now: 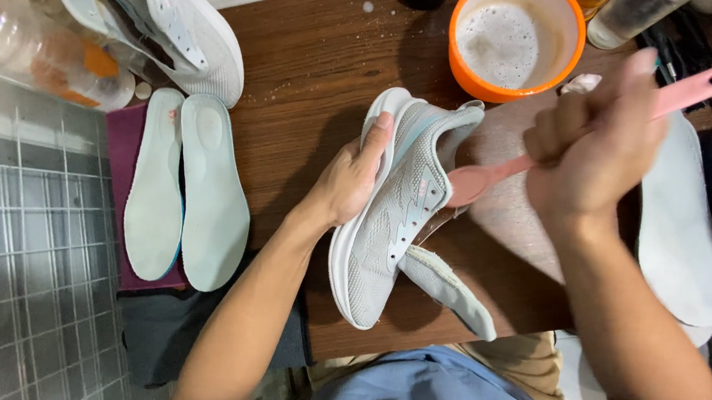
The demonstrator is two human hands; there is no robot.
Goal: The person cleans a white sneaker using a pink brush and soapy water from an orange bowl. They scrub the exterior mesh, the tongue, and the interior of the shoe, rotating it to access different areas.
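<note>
On wooden table (314, 68), left hand (349, 183) gripping one grey shoe (391, 226), right hand (594, 147) clenching one pink brush (487, 178); two insoles (186, 187) beside.

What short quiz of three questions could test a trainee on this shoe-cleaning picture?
1. True or false: the left hand holds the grey shoe.
2. What does the right hand grip?
3. The orange bowl holds: A) foamy water, B) laces, C) nothing.

Key:
1. True.
2. The pink brush, its head against the shoe's opening.
3. A.
</note>
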